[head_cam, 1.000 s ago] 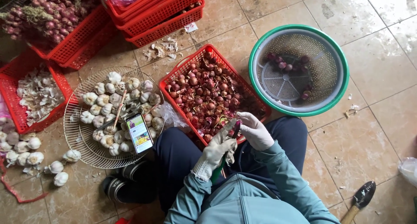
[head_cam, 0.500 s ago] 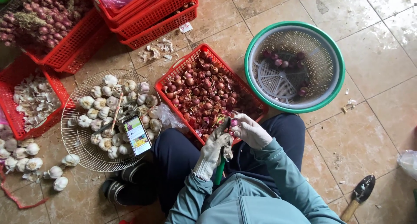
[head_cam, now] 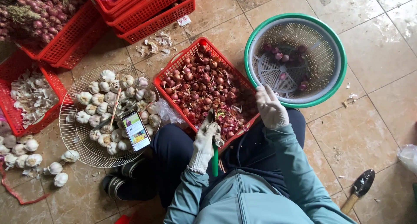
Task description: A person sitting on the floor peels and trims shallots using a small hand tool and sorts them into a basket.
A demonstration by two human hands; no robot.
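Gloved left hand (head_cam: 204,139) being held curled round green-handled scissors (head_cam: 214,153) over the lap, gloved right hand (head_cam: 271,107) being raised open and empty towards the green-rimmed colander (head_cam: 260,39), reddish-purple shallots (head_cam: 204,82) being heaped in the red basket (head_cam: 173,67) on the floor ahead.

Tiled floor (head_cam: 369,132) — red crates (head_cam: 152,9), wire tray (head_cam: 71,132), green-rimmed colander (head_cam: 334,46), loose garlic bulbs (head_cam: 26,152), trowel (head_cam: 358,189)

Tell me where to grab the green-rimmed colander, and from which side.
Take the green-rimmed colander by its thick rolled rim, at the near edge beside the right hand, coming from above. The rim stands proud of the floor all round. The perforated bowl offers no hold, and shallots lie inside.
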